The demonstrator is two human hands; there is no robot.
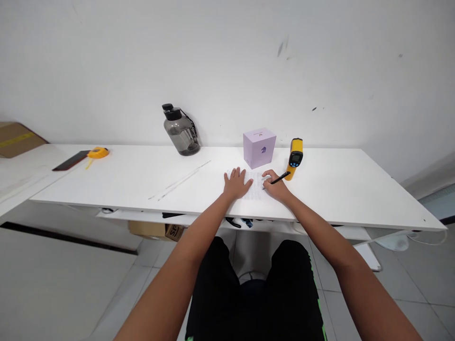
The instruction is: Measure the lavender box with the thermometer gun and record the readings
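Note:
My left hand (237,184) lies flat with fingers spread on the left part of a sheet of paper (254,190) covered in faint writing. Pinched in my right hand (276,186) is a black pen (280,178), its tip down at the sheet's right side. Just behind the paper stands a lilac box (259,148) with a dark emblem on its front. A yellow infrared thermometer (295,158) with a small display stands close behind my right hand.
On the white desk (348,189), a grey water bottle (181,132) leans near the wall. Farther left lie a yellow tape measure (97,152) and a dark flat object (72,160). A cardboard box (19,139) sits at far left; a shelf with cables runs under the desktop.

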